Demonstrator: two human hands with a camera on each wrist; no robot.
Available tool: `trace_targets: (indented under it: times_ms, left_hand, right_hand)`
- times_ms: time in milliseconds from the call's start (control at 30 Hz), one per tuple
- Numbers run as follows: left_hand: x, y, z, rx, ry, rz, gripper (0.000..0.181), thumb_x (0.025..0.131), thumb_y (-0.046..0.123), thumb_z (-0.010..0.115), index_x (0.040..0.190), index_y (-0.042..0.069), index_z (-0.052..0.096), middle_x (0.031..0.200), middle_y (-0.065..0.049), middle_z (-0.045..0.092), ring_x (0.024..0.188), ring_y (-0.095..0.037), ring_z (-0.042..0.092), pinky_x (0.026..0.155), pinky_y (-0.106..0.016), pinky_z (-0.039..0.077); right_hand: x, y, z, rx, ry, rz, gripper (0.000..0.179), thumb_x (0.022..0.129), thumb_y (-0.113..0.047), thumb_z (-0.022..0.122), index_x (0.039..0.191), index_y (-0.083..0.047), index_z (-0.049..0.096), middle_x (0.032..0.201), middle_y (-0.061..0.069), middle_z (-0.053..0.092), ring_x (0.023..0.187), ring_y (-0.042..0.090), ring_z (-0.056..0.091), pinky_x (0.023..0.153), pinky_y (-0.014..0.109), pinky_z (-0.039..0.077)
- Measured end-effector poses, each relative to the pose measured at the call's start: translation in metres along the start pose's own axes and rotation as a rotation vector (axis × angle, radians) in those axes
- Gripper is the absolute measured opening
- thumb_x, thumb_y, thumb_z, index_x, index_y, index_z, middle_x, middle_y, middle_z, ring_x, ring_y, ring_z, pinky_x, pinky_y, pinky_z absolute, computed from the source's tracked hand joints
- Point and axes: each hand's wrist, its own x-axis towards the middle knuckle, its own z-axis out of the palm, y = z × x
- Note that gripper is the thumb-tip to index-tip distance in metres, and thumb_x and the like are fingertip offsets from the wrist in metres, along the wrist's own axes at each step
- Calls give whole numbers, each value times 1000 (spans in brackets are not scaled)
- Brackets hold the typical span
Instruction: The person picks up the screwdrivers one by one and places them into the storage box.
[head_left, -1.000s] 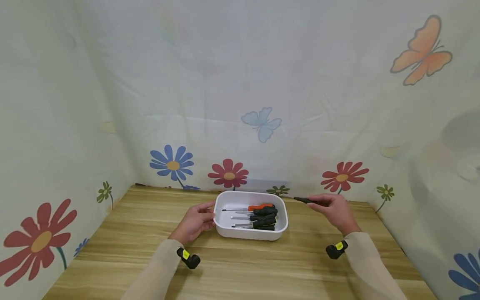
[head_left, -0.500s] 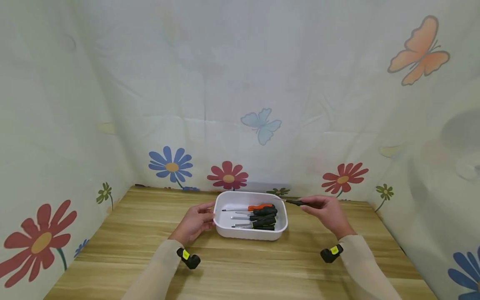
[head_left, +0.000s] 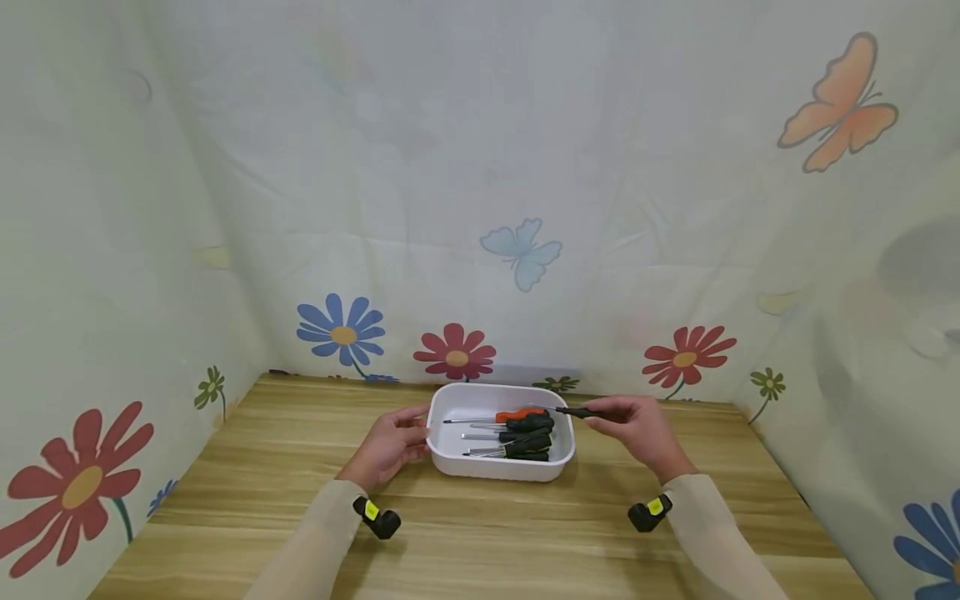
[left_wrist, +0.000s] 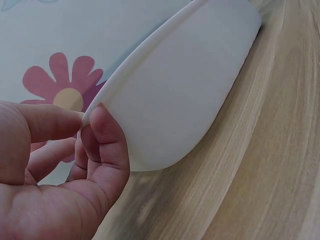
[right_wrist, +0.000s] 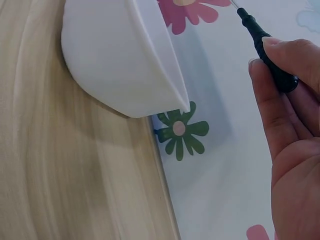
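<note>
A white plastic bin (head_left: 495, 469) stands on the wooden table with several screwdrivers lying in it. Most have black handles (head_left: 529, 437); one has an orange handle (head_left: 517, 414). My left hand (head_left: 388, 448) pinches the bin's left rim, and the left wrist view shows the thumb and fingertips on that rim (left_wrist: 107, 92). My right hand (head_left: 639, 429) holds a black-handled screwdriver (right_wrist: 265, 47) between thumb and fingers, its handle near the bin's right rim. The thin shaft points left over the bin and is faint in the head view.
The wood-grain table (head_left: 480, 542) ends at a pale fabric wall (head_left: 375, 250) printed with flowers and butterflies. More fabric closes off the left and right sides. A small dark object (head_left: 279, 372) lies at the far left table corner.
My right hand has moved left and slightly down with the screwdriver, bringing its shaft over the bin. The left hand and the bin have stayed put.
</note>
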Motion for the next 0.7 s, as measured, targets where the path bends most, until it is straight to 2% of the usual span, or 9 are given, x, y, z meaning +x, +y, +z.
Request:
trace_targets:
  times_ms: [200,467,700]
  left_hand:
    - [1,0,0,-4,3,-3,53,100,-3,58,151,9,51,124,-24,55,83,-22,62,77,-33,58]
    - [1,-2,0,-17,-1,4,53,100,-3,56,152,6,49,122,-24,55,82,-21,62,76,-31,58]
    - [1,-3,1,-26,9,2,53,100,-3,57,151,8,50,126,-25,54,84,-20,62,78,-32,58]
  right_hand:
    - [1,3,11,42,-30,-19,23,86,-17,83,109,-15,81,108,10,78,89,12,74,79,24,60]
    - [1,5,27,51,-55,-66,25,83,-18,85,108,-13,82,107,8,79,88,11,75,77,24,61]
    - [3,3,41,12,-89,-80,24,83,-15,85,107,-11,82,106,11,79,85,9,72,74,23,60]
